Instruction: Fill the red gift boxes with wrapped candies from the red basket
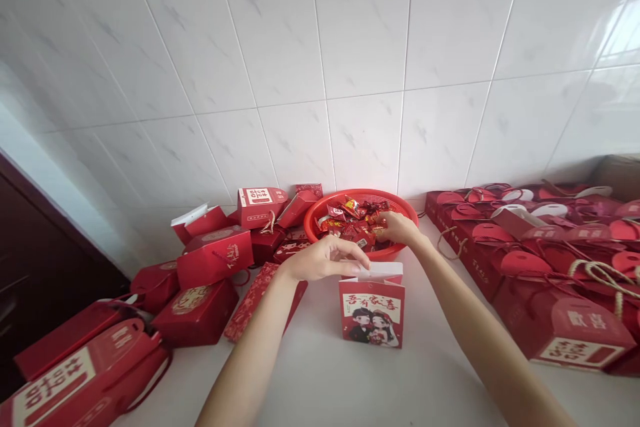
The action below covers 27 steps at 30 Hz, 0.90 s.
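A small red gift box (373, 313) stands upright on the white table in front of me, a cartoon couple printed on its front and its white-lined top flaps raised. My left hand (327, 259) grips the top of this box from the left, thumb and fingers at the flap. Behind it sits a red plastic basket (314, 213) filled with wrapped candies (353, 223). My right hand (400, 228) reaches into the basket's right side. Its fingers are curled down among the candies, and their tips are hidden, so what they hold cannot be made out.
Red gift boxes (215, 257) lie piled at the left, some with rope handles. Rows of closed red boxes (537, 267) stand packed together on the right. A white tiled wall (365, 140) rises behind the table (325, 380).
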Available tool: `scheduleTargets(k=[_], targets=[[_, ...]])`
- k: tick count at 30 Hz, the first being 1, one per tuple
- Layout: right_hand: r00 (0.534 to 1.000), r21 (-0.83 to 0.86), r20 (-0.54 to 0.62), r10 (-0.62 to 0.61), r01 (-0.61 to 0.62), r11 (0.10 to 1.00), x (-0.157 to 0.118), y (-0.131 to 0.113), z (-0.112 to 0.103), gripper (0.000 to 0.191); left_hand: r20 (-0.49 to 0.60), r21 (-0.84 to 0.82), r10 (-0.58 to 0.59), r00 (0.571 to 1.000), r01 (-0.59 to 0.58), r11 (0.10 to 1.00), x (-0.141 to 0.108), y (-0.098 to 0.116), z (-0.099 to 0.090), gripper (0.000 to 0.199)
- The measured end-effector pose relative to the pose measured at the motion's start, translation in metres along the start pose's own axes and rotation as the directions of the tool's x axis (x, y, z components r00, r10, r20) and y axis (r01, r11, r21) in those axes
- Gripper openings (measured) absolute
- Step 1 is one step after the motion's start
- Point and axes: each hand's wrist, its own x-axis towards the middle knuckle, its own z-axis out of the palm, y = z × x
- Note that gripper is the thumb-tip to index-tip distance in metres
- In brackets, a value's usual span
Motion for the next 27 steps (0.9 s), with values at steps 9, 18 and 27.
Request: scheduleTargets(k=[9,18,27], targets=[[0.997,0.657,-0.073,0.033,0.023,0.754,0.006,0.006,-0.008,0.037,-0.359,-0.159,0.056,0.932,-0.12,0.98,0.013,-0.012,-0.011,0.022],[1.0,0.925,-0.018,-0.003,0.018,0.379,0.0,-0.013,-0.002,0.042,-0.739,-0.161,-0.145,0.658,0.037,0.986,0.097,-0.063,-0.029,0.04],[0.994,0.935,-0.084,0.069,0.055,0.35,0.008,-0.002,0.001,0.03,-0.69,-0.121,0.027,0.723,-0.152,0.981,0.12,-0.067,-0.03,0.029]])
